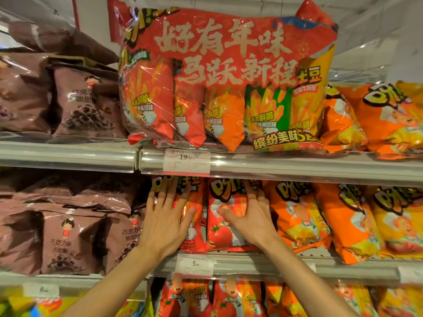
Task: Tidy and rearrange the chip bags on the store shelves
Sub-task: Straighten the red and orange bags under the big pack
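Store shelving fills my whole view, three tiers of snack bags behind clear plastic price rails. On the middle shelf (pixel 240 257) stand the red tomato chip bags, upright, their long axes running top to bottom, packed side by side. My left hand (pixel 167 223) lies flat on the left red bag (pixel 194 225), fingers straight and spread, tips reaching up under the rail of the shelf above. My right hand (pixel 249 218) lies flat on the right red bag (pixel 219 227), fingers likewise straight, thumb pointing inward across the bag's face. Neither hand is curled round anything; both press open-palmed, and the two are apart, with the seam between the bags lying between them.

What matters next, I judge, is that both bags sit straight ahead of my palms and deeper into the shelf, so any squaring-up means pushing backward or nudging sideways toward that seam. Each hand is nearest its own bag.

To the right stand orange bags (pixel 297 216), to the left brown bags (pixel 68 241); above sits a big red multipack (pixel 229 76).

Hidden things: the tops of the red bags are cut off by the upper rail and its price tag (pixel 186 161), my palms cover much of their fronts, and I cannot tell how many bags stand behind them. The bottom tier is blurred.
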`<state>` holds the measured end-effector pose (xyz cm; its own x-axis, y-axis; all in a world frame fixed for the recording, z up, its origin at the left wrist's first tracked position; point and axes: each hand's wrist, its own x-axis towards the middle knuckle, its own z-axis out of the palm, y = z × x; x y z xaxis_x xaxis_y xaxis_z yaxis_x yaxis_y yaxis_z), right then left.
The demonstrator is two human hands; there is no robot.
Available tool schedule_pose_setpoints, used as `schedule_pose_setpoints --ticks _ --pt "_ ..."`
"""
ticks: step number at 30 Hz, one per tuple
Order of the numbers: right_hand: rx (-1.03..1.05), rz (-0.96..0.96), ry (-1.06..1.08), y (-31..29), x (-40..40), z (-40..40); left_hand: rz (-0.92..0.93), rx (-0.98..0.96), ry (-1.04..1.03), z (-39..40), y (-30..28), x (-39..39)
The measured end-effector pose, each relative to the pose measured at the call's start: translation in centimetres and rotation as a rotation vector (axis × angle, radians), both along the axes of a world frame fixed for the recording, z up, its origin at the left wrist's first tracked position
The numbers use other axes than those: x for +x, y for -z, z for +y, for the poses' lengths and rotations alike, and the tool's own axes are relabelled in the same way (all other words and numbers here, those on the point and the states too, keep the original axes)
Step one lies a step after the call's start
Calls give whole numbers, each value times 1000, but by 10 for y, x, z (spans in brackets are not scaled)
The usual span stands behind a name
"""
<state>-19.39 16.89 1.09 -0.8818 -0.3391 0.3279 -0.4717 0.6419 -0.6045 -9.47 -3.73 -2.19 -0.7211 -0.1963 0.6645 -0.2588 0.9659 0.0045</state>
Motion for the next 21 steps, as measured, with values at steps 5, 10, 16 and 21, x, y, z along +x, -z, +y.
schedule_pose_setpoints --ticks 5,10,16,21 --pt "137 106 112 2 3 -4 18 -2 -1 -2 4 -7" --pt "232 162 141 8 6 -4 27 -11 -11 -3 6 -10" --pt "318 412 149 24 19 -26 53 -13 1 -2 6 -10" --pt "341 435 142 31 21 -39 52 -21 13 -4 7 -11"
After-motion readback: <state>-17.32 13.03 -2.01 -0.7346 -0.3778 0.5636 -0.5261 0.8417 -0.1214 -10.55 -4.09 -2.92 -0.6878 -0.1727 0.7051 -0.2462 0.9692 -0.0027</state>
